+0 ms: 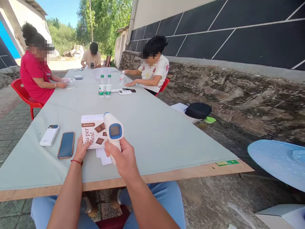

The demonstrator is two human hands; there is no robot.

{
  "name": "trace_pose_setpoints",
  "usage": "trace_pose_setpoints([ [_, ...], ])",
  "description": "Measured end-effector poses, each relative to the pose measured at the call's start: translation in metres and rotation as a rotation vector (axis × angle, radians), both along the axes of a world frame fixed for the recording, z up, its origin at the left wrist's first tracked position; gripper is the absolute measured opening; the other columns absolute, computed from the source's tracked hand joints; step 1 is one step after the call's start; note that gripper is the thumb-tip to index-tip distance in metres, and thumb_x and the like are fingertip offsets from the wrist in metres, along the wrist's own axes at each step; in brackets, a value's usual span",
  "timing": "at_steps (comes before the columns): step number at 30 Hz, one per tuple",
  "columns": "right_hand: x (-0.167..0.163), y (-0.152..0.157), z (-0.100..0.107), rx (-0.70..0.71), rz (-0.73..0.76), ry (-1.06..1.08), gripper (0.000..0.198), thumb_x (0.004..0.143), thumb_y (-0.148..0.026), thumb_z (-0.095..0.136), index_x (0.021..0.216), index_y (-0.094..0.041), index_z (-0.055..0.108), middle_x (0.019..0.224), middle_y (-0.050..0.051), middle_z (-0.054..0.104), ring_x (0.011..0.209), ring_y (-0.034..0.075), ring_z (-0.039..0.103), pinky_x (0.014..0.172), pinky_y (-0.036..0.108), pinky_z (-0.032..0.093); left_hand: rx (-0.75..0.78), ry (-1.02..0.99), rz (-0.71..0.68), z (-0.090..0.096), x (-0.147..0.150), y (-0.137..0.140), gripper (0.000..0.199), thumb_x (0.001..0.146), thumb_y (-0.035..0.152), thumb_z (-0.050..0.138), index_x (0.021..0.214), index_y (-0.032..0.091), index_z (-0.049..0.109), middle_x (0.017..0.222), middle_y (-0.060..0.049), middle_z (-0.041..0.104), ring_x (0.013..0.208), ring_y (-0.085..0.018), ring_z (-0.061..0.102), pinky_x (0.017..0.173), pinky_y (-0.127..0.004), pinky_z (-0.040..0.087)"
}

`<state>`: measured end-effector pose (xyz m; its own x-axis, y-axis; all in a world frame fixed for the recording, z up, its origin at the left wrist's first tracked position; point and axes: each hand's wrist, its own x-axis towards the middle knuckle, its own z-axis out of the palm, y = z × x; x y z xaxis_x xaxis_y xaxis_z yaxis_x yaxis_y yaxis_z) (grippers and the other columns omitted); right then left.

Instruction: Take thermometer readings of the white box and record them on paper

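Note:
My right hand [122, 156] is wrapped round the handle of a white infrared thermometer [113, 127], whose blue-framed screen faces me. Behind it stands a white box [91, 128] printed with "NutriMotion", "Su-per Meal" and brown chocolate pieces. The fingers of my left hand [82, 148] grip that box at its lower left side; the thermometer hides its right edge. Under the box lies a printed paper sheet [105, 159], partly covered. To the left of my left hand are a smartphone [66, 145] in an orange-brown case and a white power bank [50, 135].
Two water bottles [105, 86] stand mid-table on the grey-green cloth [171, 140]. A white device [125, 92] and a dark phone lie beyond. Three people sit round the table's far part. On the right are a black case [198, 110] and a light-blue hat-like item [281, 162].

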<state>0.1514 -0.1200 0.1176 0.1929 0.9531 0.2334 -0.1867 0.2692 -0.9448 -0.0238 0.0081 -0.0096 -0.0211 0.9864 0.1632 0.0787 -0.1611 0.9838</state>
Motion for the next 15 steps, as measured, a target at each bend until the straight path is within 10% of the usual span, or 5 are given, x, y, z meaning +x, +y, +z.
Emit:
trace_pose_setpoints([
  [7,0.036,-0.011,-0.011,0.065,-0.161,-0.197,0.034,0.071,-0.038,0.068,0.101,-0.021,0.069,0.074,0.001,0.065,0.063,0.015,0.053,0.056,0.027,0.044,-0.101,-0.125,-0.121,0.006,0.0,-0.003,0.072,0.058,0.041,0.085,0.12,0.016,0.06,0.111,-0.011,0.07,0.102,-0.028,0.064,0.088,-0.039,0.05],
  [15,0.138,0.063,-0.127,-0.448,-0.376,-1.004,0.051,0.073,-0.038,0.063,0.122,-0.024,0.061,0.108,0.007,0.069,0.094,0.026,0.062,0.074,0.034,0.045,0.061,-0.127,0.119,0.004,0.009,-0.001,0.063,0.068,0.046,0.078,0.12,0.018,0.055,0.117,-0.011,0.064,0.109,-0.027,0.06,0.096,-0.041,0.047],
])
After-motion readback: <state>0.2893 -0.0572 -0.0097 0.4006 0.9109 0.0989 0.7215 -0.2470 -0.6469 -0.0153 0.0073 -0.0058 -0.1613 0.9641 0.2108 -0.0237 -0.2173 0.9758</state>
